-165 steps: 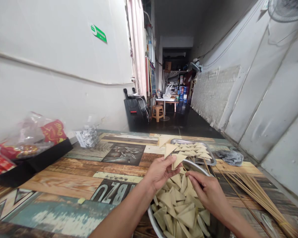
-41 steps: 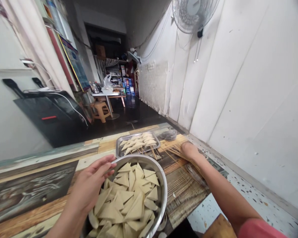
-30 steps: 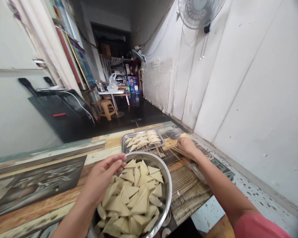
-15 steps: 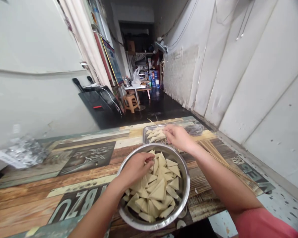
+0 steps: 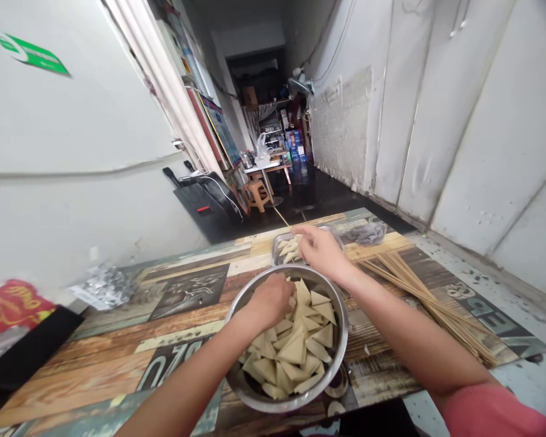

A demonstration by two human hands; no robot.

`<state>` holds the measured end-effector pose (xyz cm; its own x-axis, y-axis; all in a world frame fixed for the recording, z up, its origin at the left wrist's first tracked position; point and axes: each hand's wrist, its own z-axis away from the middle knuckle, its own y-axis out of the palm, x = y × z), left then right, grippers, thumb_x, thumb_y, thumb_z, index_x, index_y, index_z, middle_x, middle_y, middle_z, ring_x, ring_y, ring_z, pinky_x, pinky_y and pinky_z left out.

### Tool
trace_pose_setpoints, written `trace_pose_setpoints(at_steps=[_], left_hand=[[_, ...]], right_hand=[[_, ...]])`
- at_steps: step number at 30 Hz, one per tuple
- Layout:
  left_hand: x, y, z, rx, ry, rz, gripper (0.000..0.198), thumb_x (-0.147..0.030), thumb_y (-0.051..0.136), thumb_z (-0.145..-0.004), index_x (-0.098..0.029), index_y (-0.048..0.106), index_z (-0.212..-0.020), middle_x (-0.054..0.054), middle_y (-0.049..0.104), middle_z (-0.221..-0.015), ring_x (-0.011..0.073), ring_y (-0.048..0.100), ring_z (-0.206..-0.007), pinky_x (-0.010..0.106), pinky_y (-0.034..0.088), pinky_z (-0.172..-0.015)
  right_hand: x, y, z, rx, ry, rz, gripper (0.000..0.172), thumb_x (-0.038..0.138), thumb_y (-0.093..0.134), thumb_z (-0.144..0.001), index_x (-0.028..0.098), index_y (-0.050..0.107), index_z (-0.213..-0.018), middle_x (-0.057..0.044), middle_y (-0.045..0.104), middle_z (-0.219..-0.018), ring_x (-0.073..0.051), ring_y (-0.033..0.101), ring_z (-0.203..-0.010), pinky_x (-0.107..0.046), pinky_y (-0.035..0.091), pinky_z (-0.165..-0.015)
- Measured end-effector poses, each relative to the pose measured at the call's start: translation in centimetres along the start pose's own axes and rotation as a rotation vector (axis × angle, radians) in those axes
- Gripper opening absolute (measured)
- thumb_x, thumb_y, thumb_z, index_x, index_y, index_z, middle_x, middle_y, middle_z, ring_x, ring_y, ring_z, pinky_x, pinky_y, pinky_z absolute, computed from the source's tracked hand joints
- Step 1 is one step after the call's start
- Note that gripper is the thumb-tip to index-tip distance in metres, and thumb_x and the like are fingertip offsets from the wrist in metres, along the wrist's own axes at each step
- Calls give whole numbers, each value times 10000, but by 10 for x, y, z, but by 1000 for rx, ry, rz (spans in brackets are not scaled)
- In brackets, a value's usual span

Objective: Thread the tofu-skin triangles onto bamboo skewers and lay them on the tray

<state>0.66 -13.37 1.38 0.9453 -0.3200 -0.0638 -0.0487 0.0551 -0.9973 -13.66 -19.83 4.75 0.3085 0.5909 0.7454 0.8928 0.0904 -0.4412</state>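
A steel bowl [image 5: 339,358] full of tan triangular tofu pieces [image 5: 300,352] sits on the table in front of me. My left hand [image 5: 268,300] is down in the bowl at its far left side, fingers curled on the pieces. My right hand [image 5: 318,249] hovers past the bowl's far rim, pinching a thin bamboo skewer [image 5: 281,216] that points away to the upper left. Just beyond the right hand lies a small metal tray [image 5: 282,249] holding skewered triangles.
A loose pile of bamboo skewers [image 5: 423,297] fans out on the table to the right. A grey cloth [image 5: 368,232] lies behind them. At the left are a crumpled foil wrapper [image 5: 104,285] and a black tray with red packets [image 5: 13,315]. A corridor runs ahead.
My right hand left the skewer pile at the right and came in over the bowl's far rim with one skewer. My left hand sank into the triangles. The view swung left.
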Motion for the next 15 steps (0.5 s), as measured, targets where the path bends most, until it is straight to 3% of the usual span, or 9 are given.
trace_pose_setpoints(at_steps=[3,6,10,13,15], left_hand=[[1,-4,6,-51,-14,85,145,-112,548,-612,-160,592,-742,69,567,-786,206,518,-782,293,366,-670],[9,-10,12,-126,-93,311,59,-172,570,-640,-174,563,-698,18,575,-680,167,530,-671,267,374,-608],[26,-18,16,-249,-243,973,180,-296,607,-683,-159,568,-793,15,609,-652,149,576,-608,272,448,-605],[36,-19,14,-380,-335,1481,271,-273,655,-670,-129,583,-888,71,653,-801,156,621,-711,295,492,-709],[40,-19,12,-442,-355,1687,264,-217,675,-661,-118,587,-889,96,655,-865,160,629,-764,296,498,-751]], right_hand=[[4,-2,1,24,5,-55,324,117,401,-745,142,585,-1011,60,544,-493,-86,495,-453,-182,387,-507],[12,-4,4,52,6,-112,326,115,407,-751,135,575,-1029,72,529,-461,-71,476,-409,-162,375,-464],[18,-5,19,109,5,-159,285,155,420,-782,121,590,-1008,80,492,-409,-54,390,-331,-144,315,-377],[12,3,38,172,55,-207,235,197,426,-803,136,613,-931,77,456,-419,-58,375,-348,-148,292,-365],[5,10,49,180,52,-215,211,225,439,-811,149,614,-901,75,428,-447,-65,372,-381,-158,297,-381]])
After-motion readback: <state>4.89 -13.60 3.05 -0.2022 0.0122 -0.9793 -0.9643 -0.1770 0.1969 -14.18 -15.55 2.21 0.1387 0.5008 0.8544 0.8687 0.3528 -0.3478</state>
